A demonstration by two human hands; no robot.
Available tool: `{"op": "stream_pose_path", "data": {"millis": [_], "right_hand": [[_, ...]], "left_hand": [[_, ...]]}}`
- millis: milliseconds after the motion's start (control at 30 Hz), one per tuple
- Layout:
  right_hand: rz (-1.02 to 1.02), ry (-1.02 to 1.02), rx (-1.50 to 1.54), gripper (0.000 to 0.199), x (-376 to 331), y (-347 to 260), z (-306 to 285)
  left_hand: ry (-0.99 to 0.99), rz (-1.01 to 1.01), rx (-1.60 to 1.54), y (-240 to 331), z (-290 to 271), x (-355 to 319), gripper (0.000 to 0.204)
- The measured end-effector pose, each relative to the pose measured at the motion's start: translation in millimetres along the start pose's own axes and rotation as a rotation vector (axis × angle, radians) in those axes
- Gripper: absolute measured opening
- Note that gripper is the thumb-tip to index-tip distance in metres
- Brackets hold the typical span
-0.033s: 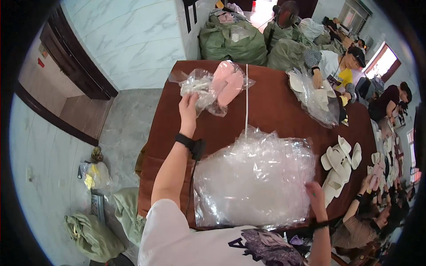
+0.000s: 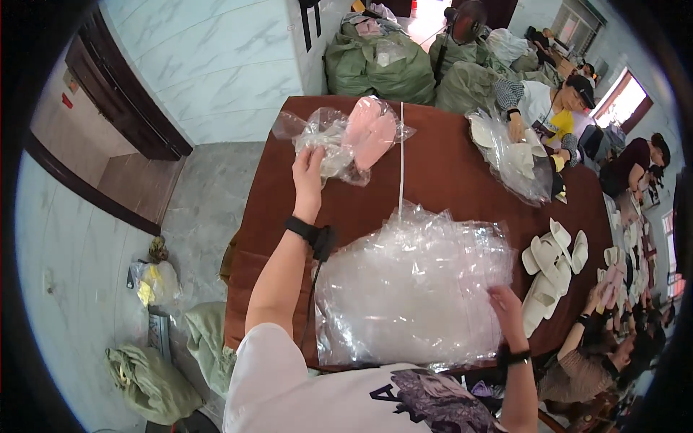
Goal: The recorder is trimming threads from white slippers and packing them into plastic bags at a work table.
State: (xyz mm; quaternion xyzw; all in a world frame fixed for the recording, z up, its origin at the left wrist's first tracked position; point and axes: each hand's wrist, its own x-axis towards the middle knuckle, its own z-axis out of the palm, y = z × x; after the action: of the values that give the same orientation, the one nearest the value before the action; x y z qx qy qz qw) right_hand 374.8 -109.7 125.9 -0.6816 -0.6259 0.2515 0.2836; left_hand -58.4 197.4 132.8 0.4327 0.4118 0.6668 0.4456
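At the table's far left, my left hand (image 2: pixel 309 172) pinches a crumpled clear plastic bag (image 2: pixel 328 141) with whitish contents I cannot make out. Touching that bag is a pair of pink slippers (image 2: pixel 372 137), also in clear plastic. A broad stack of clear plastic bags (image 2: pixel 411 296) lies flat in front of me. My right hand (image 2: pixel 507 312) is at the stack's right edge, its fingers loosely bent and touching the plastic. Nothing shows in its grip. Just right of it, several cream slippers (image 2: pixel 550 270) lie unbagged in a loose pile.
The brown-covered table (image 2: pixel 455 173) has a white strip (image 2: pixel 402 159) across its far part. At the far right a co-worker (image 2: pixel 538 105) handles bagged white slippers (image 2: pixel 509 155). Big green sacks (image 2: pixel 379 72) stand behind the table; another sack (image 2: pixel 155 386) is on the floor at left.
My right hand has shifted slightly inward and away from me over the stack's edge. My left hand has barely moved on its bag.
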Motion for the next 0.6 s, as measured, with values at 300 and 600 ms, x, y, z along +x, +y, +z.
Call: {"op": "stream_pose_path", "data": {"millis": [300,600], "right_hand": [[-0.422,-0.142,0.373,0.084,122.5,-140.8,153.3],[0.157,-0.147,1.340,0.040,96.4,-124.4,129.3]], "left_hand": [[-0.152,0.046,0.281,48.2,27.8,-156.2,0.018],[-0.303,0.269,0.487,102.0,41.7,-271.4,0.029]]}}
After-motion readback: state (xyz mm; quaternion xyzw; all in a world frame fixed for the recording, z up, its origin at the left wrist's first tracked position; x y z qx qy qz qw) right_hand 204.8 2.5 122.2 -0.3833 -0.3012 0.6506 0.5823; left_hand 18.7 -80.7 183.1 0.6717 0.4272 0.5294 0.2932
